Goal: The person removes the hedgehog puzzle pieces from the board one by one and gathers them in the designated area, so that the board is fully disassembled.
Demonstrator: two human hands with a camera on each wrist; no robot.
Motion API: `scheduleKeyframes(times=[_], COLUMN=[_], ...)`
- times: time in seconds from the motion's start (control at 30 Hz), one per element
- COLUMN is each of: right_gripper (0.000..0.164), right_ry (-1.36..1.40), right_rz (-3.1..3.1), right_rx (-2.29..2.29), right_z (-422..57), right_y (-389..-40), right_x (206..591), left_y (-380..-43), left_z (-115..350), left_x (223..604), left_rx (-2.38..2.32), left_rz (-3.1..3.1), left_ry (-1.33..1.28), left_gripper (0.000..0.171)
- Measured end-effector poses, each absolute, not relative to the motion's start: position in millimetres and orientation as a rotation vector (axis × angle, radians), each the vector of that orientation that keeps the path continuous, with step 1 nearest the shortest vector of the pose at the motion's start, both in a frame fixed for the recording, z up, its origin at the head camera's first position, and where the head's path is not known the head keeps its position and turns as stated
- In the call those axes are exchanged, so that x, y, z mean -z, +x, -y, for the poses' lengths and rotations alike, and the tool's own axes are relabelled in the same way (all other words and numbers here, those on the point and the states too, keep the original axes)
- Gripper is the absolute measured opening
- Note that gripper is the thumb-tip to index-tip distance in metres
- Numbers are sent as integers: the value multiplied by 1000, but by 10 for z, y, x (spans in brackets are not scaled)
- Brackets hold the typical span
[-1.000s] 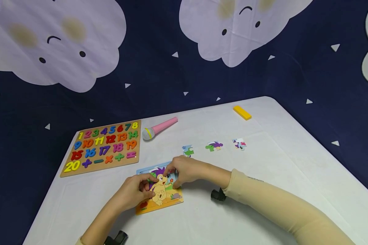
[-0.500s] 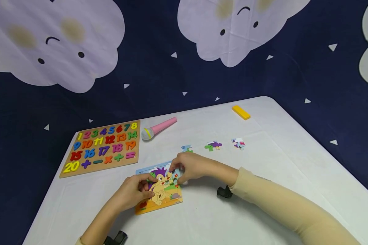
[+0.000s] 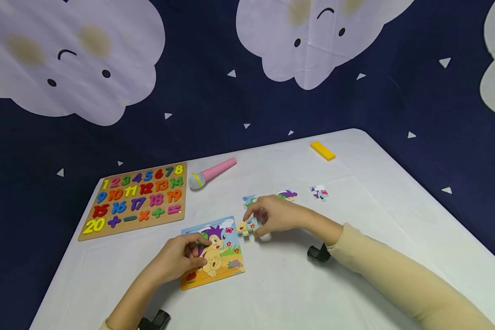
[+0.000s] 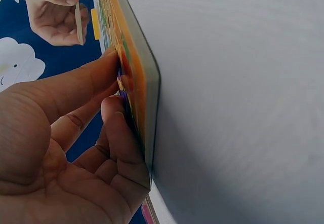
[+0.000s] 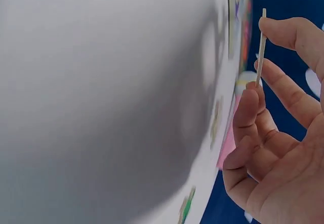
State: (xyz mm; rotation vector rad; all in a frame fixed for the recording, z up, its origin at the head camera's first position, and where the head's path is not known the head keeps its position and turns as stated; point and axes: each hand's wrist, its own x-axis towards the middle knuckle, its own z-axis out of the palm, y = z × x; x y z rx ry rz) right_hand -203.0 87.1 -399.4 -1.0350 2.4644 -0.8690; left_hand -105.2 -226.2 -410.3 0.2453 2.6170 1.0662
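A hedgehog jigsaw puzzle board lies on the white table in front of me. My left hand holds its left side, with curled fingers and thumb against the picture; the left wrist view shows them touching the board's face. Just off the board's upper right, my right hand pinches a puzzle piece between thumb and fingers. Seen edge-on in the right wrist view, that puzzle piece is a thin pale strip held off the table. The board's left part is hidden under my left hand.
Loose puzzle pieces lie behind my right hand: one with green, one with purple and one blue-white. A number board sits at left, beside a pink toy microphone. A yellow block lies near the far edge.
My right hand has moved right, off the board, with the puzzle piece, and now partly covers the purple piece. My left hand stays in place on the board.
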Motion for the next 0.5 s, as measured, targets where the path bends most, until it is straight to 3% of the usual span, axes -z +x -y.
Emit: scheduleKeyframes(times=[0.5], right_gripper=[38], right_ry=[-884], right_rz=[-2504], right_rx=[956], right_z=[-1607], right_y=[-2115], right_x=[4021], left_y=[-1072], left_z=[2271], left_x=[4103], left_rx=[-1071], left_rz=[-2601], left_ry=[253], left_gripper=[32])
